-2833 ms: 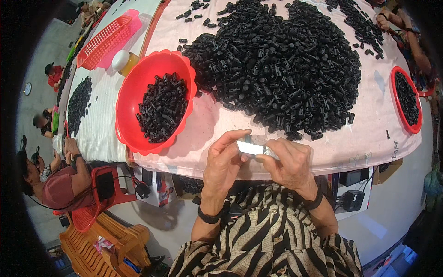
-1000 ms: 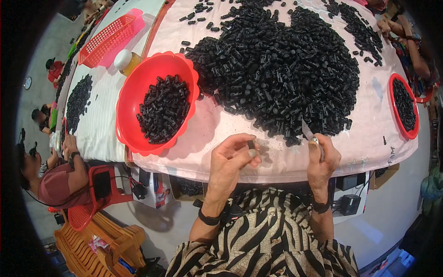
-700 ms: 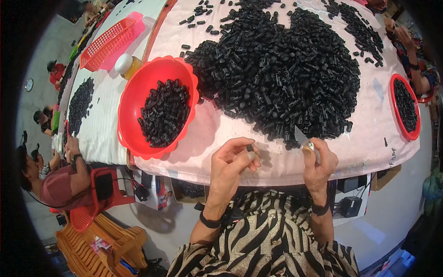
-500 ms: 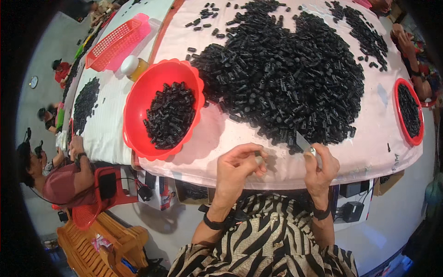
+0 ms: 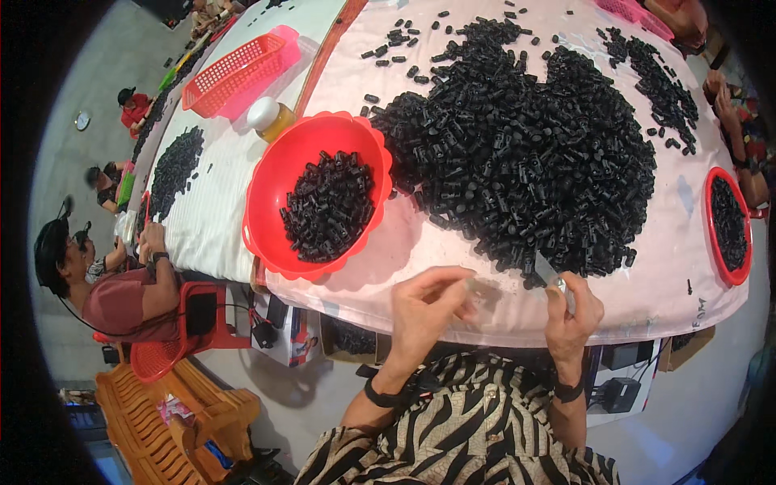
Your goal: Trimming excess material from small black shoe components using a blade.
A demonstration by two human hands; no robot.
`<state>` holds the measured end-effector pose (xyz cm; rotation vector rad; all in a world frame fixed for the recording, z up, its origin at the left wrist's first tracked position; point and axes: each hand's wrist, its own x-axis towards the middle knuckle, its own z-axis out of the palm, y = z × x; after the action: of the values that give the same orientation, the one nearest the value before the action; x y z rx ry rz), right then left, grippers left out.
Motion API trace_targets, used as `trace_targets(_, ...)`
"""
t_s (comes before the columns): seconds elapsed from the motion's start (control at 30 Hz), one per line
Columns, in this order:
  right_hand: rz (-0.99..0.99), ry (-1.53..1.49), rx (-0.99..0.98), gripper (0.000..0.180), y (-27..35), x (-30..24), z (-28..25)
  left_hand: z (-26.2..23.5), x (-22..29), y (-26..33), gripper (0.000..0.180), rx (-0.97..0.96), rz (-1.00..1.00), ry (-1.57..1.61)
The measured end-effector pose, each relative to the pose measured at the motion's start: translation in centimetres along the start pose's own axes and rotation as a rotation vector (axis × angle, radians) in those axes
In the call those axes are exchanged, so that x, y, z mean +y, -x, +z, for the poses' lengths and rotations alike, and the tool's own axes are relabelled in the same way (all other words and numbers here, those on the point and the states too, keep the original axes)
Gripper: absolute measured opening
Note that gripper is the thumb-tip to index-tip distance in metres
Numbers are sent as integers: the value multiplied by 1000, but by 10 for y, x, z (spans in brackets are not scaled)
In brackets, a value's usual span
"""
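My right hand (image 5: pixel 572 315) pinches a small flat metal blade (image 5: pixel 546 269) between thumb and fingers. Its tip points up and left at the near edge of a big heap of small black cylindrical plastic pieces (image 5: pixel 525 153). To the left, my left hand (image 5: pixel 428 307) is held over the cloth-covered table edge, its fingers curled in toward the thumb. Whatever those fingertips may hold is too small and blurred to make out. Beyond the left hand stands a red scalloped bowl (image 5: pixel 267 202) partly filled with similar black pieces (image 5: pixel 330 206).
A jar with a white lid (image 5: pixel 271 118) and a red mesh basket (image 5: pixel 234 77) stand behind the bowl. At the right lies a red-rimmed tray (image 5: pixel 718 242) of black pieces. A person (image 5: pixel 121 299) sits at the left by a red chair (image 5: pixel 202 319); a wooden bench (image 5: pixel 153 412) is below.
The whole view has shifted, so the table appears farther right. My left hand's fingers have straightened a little; the right hand keeps its pinch on the blade.
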<state>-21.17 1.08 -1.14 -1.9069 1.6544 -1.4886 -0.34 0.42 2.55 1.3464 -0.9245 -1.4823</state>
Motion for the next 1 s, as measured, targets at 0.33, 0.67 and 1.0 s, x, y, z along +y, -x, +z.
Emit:
trace_targets(0.33, -20, -27, 16, 20, 0, 1, 1, -58, 66, -41, 22, 809, 801, -595)
trace_targets(0.67, 13, -40, -18, 20, 0, -1, 3, 20, -12, -43, 15, 149, 625, -770)
trace_targets(1.0, -36, 15, -42, 20, 0, 1, 3, 7, -6, -36, 24, 45, 271, -208)
